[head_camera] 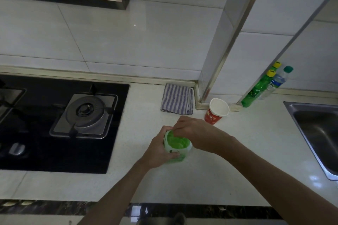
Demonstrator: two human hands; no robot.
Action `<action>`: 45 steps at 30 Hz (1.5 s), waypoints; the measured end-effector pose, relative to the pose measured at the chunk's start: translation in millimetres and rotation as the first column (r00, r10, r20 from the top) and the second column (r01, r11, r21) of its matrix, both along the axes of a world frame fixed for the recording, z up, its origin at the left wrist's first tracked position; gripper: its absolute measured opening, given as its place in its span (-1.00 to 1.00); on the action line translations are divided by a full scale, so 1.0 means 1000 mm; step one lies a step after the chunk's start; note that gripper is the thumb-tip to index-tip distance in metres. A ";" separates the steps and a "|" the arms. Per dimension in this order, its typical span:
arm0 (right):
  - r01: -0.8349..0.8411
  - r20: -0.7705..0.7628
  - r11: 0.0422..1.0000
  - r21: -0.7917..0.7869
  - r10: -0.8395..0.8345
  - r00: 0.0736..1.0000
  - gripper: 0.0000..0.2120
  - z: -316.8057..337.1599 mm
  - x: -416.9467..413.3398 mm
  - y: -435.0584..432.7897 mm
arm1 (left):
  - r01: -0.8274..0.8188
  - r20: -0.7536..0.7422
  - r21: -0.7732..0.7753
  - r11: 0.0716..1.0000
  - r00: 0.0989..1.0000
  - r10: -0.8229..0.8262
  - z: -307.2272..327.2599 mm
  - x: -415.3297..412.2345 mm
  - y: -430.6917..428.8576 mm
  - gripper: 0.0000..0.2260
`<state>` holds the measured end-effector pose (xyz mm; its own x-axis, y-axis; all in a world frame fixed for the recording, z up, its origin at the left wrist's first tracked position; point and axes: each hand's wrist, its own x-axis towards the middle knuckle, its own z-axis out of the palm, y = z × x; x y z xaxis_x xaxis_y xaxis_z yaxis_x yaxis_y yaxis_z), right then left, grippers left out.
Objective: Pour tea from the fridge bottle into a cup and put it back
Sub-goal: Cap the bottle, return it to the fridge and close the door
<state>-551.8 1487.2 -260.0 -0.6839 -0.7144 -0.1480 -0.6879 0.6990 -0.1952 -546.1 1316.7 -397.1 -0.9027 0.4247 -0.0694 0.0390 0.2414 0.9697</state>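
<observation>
Head view looks down on a pale tabletop (pixel 142 115) where a red paper cup (pixel 212 117) with a white inside stands upright, and every place below is given from that cup. Just in front of the cup and a little to its left, the green tea bottle (pixel 176 144) stands on the tabletop, seen almost straight from above. The left grip (pixel 159 151) is clamped round the bottle's body, with fingers wrapped across the label on the side away from the cup. The right grip (pixel 193 131) lies between bottle and cup, its fingers curled down onto the bottle's top; the cap is hidden under them, so I cannot tell whether it is on. Whether the cup holds any liquid cannot be told. Behind the cup and to its left, a folded striped cloth (pixel 176 99) lies against the wall edge. Far left of the cup sits a black gas hob (pixel 87 113). To the cup's right, 2 green bottles (pixel 257 89) with yellow caps and 1 clear bottle (pixel 276 84) with a green cap stand in the tiled corner, and further right is a steel sink (pixel 320 133).
</observation>
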 end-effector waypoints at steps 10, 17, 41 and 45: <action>0.012 0.022 1.000 -0.023 -0.011 1.000 -0.70 0.001 -0.005 0.004 | 0.006 0.011 0.004 1.000 1.000 -0.006 0.003 0.000 0.001 -0.35; 0.183 -0.070 0.972 0.147 -0.174 0.982 -0.63 0.002 -0.005 -0.005 | -0.004 0.017 0.030 1.000 1.000 0.003 0.004 0.002 0.000 -0.34; 0.160 -0.088 0.979 0.128 -0.150 0.985 -0.63 0.001 -0.001 0.002 | -0.003 0.002 0.041 0.999 1.000 0.003 0.003 0.002 0.000 -0.34; 0.209 -0.147 0.966 0.152 -0.187 0.971 -0.62 -0.006 -0.002 -0.005 | 0.004 -0.001 0.040 0.999 1.000 -0.004 0.003 0.002 -0.001 -0.34</action>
